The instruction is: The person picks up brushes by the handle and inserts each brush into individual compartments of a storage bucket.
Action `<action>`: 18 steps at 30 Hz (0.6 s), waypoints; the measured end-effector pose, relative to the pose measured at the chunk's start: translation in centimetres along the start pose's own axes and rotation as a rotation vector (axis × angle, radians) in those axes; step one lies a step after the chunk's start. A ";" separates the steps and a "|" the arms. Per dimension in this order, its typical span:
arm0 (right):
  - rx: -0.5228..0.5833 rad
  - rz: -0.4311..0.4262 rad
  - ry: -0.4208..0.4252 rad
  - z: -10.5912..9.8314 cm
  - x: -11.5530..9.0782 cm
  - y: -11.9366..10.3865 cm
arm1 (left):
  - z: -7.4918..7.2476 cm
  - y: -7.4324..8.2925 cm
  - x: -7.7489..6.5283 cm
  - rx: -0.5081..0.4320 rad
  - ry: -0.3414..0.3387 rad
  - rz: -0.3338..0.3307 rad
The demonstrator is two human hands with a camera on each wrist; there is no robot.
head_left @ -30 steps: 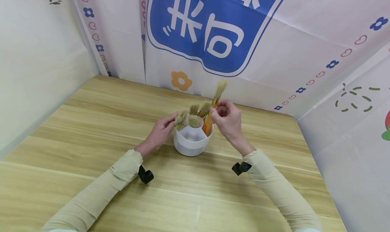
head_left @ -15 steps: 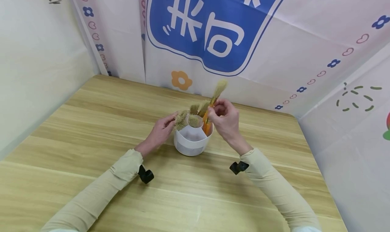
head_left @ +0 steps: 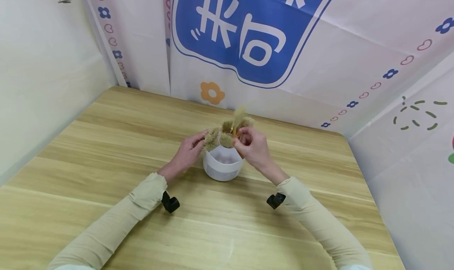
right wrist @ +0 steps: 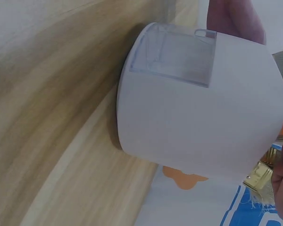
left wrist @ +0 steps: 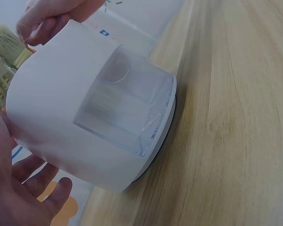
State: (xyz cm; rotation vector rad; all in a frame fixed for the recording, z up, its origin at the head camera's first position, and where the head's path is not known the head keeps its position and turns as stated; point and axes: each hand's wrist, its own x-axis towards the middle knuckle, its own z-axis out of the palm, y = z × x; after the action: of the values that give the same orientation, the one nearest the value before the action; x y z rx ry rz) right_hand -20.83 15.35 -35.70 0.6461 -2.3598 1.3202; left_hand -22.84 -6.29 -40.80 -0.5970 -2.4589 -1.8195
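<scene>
A white round desk organizer (head_left: 224, 171) with a clear front drawer (left wrist: 127, 101) stands on the wooden table. Several paintbrushes, bristles up, stand in its compartments. My left hand (head_left: 189, 151) rests against the organizer's left side, close to a brush with shaggy bristles (head_left: 211, 139); in the left wrist view its fingers (left wrist: 35, 183) lie loosely along the wall. Above the right part of the organizer, my right hand (head_left: 253, 146) pinches a paintbrush (head_left: 238, 120) with pale bristles upward. Its handle is mostly hidden behind the fingers. Gold ferrules (right wrist: 258, 175) show beside that hand in the right wrist view.
White printed sheets (head_left: 312, 81) with a blue sign form the back wall right behind the table (head_left: 220, 230). Side walls close in on the left and right. Black wrist cameras (head_left: 170, 203) sit on both cuffs.
My right hand has moved left and lower with the paintbrush, from the organizer's right side to over its middle. The brush now stands more upright. My left hand has stayed in place.
</scene>
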 end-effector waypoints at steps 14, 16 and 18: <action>-0.219 0.071 -0.118 0.2 -0.4 0.3 | 0.0 -0.1 0.2 -0.016 -0.016 -0.014; -0.229 0.082 -0.127 0.2 -0.3 0.3 | 0.0 0.0 0.2 -0.017 -0.017 -0.012; -0.233 0.094 -0.136 0.2 -0.3 0.2 | -0.1 0.0 0.1 -0.014 -0.015 -0.009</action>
State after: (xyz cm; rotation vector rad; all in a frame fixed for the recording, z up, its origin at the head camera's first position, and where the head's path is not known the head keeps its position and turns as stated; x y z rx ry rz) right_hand -20.72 15.37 -36.09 0.5771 -2.6313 1.0437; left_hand -22.97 -6.31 -40.77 -0.6043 -2.4641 -1.8444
